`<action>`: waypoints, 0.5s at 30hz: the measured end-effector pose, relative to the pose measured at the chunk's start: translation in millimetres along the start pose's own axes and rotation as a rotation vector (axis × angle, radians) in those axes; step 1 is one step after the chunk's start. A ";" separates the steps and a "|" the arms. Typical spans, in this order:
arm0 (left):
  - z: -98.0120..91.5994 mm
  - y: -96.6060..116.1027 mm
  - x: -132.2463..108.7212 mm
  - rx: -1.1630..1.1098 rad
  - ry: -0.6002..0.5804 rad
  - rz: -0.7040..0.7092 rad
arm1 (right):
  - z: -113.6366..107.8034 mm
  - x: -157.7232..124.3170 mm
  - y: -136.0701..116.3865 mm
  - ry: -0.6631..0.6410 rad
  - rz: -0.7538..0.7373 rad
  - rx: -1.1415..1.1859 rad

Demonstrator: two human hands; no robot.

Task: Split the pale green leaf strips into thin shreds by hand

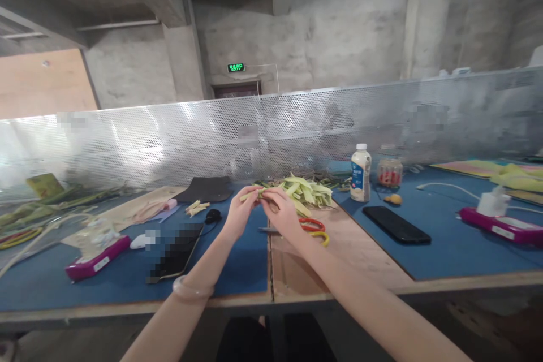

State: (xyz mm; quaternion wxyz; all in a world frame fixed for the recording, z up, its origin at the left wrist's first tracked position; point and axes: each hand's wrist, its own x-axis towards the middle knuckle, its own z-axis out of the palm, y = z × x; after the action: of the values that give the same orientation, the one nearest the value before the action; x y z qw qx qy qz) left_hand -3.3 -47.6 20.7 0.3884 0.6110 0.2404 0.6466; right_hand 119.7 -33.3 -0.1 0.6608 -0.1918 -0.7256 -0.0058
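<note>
My left hand (241, 212) and my right hand (281, 210) meet above the table, fingers closed around a small pale green leafy strip (245, 197). Most of the strip is hidden by the fingers, and its exact kind is unclear. Just behind my right hand lies a heap of pale green, husk-like strips (311, 191). Scissors (319, 235) with red and yellow handles rest on the bare wood below my right forearm, which partly covers them. A pale bangle sits on my left wrist.
On the left are a dark phone (180, 251), a purple power strip (99, 257) and a black mouse-like item (212, 215). To the right stand a bottle (360, 175) and a jar (389, 174), near another phone (396, 225) and power strip (504, 227). A perforated metal screen (190, 141) runs behind.
</note>
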 end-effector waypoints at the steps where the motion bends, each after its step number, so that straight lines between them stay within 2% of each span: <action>1: 0.2 -0.2 0.2 -0.004 0.003 0.000 | 0.4 -0.2 0.5 0.003 -0.001 -0.001; 15: -2.5 -6.1 3.2 -0.030 0.075 -0.067 | 2.8 1.2 -2.2 0.027 0.114 0.021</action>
State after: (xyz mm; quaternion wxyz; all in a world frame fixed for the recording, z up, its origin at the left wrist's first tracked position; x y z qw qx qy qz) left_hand -4.4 -41.1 17.5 0.4097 0.5721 0.2653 0.6591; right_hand 116.4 -34.3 1.3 0.6719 -0.2260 -0.7043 0.0367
